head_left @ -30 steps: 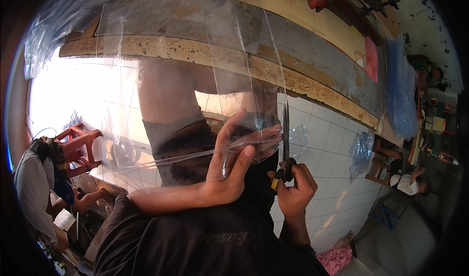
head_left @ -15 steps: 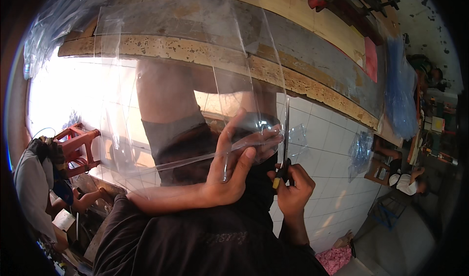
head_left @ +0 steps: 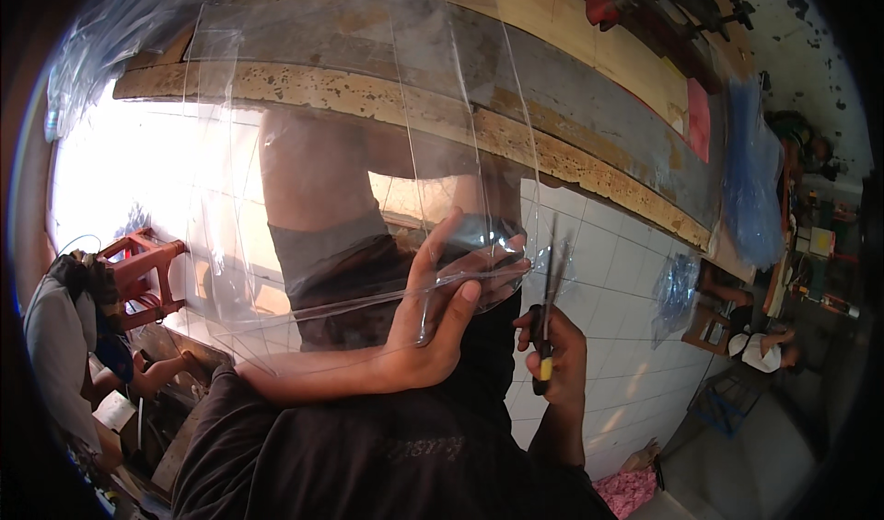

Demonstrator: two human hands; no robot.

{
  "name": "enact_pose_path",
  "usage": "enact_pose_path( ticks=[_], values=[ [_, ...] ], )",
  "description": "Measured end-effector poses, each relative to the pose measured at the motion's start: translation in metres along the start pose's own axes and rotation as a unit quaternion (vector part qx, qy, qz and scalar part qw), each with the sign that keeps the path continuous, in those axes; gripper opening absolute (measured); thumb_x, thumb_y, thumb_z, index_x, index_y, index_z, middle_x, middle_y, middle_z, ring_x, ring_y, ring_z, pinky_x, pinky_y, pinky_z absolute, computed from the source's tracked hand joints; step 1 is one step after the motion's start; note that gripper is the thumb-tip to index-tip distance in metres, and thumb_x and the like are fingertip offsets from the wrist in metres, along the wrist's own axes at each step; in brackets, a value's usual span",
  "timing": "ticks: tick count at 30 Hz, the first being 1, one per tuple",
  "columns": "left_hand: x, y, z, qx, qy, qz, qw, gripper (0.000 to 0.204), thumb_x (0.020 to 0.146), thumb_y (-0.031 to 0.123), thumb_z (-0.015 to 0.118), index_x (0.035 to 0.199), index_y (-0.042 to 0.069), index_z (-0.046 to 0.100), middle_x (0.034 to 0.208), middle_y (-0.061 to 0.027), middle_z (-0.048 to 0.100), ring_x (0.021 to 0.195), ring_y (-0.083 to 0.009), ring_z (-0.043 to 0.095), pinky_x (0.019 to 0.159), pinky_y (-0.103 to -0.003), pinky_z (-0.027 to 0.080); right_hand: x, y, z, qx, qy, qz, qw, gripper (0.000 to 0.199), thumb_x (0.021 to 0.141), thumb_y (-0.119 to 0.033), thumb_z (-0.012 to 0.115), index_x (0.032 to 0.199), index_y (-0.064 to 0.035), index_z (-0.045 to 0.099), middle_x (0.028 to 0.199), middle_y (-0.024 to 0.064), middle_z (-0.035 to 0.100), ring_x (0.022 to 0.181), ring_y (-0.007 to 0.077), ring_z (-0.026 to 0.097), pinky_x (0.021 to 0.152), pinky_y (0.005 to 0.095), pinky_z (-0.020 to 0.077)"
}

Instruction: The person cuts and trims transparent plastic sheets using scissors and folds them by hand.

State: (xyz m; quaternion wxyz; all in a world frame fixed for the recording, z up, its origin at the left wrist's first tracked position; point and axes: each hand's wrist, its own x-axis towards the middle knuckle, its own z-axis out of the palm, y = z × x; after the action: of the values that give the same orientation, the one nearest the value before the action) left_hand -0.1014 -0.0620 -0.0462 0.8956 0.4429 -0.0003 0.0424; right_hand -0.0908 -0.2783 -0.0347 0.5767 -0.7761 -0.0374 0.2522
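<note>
Clear plastic film (head_left: 364, 175) sits in half-curled left hand (head_left: 444, 304), likely to steady its edge. Right hand (head_left: 564, 354) clasps scissors (head_left: 544, 340)

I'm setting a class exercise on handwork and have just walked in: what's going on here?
A person at a workbench has their left hand, fingers spread, against a large clear plastic sheet, which spreads across the view toward the bench. Their right hand holds scissors with black-and-yellow handles, blades pointing toward the bench, just right of the sheet.
</note>
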Motion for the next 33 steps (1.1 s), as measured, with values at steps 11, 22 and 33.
enact_pose_path(
  ticks=[11,22,33],
  values=[
    [-0.002,0.004,-0.002,-0.025,0.051,-0.043,0.997,0.067,0.109,0.024,0.044,0.159,0.015,-0.001,0.143,-0.0324,0.05,0.127,-0.0403,0.059,0.101,-0.045,0.054,-0.003,-0.004,-0.003,0.011,0.084,-0.038,0.996,0.093,0.066,-0.084,0.074,0.106,-0.0003,0.065,0.086,0.0025,0.061,0.076,0.0112,0.062,0.061,0.0233,0.0383],
    [-0.005,0.002,-0.008,-0.002,0.068,-0.044,0.997,0.065,0.11,0.023,0.043,0.158,0.014,0.0,0.136,-0.0312,0.055,0.12,-0.0382,0.065,0.094,-0.044,0.058,0.0,-0.012,-0.012,-0.028,-0.095,-0.001,0.995,0.044,0.069,-0.037,0.087,0.09,-0.0059,0.065,0.087,0.0014,0.064,0.071,0.0094,0.059,0.055,0.0235,0.0362],
    [-0.015,0.002,-0.019,0.065,0.064,-0.02,0.996,0.063,0.11,0.02,0.042,0.158,0.012,0.003,0.134,-0.0314,0.058,0.117,-0.0396,0.066,0.089,-0.043,0.058,0.0,-0.014,-0.014,-0.103,-0.089,0.004,0.991,0.04,0.067,-0.028,0.088,0.092,-0.0037,0.069,0.079,-0.0019,0.058,0.056,0.0051,0.039,0.049,0.0246,0.0254]
  ],
)
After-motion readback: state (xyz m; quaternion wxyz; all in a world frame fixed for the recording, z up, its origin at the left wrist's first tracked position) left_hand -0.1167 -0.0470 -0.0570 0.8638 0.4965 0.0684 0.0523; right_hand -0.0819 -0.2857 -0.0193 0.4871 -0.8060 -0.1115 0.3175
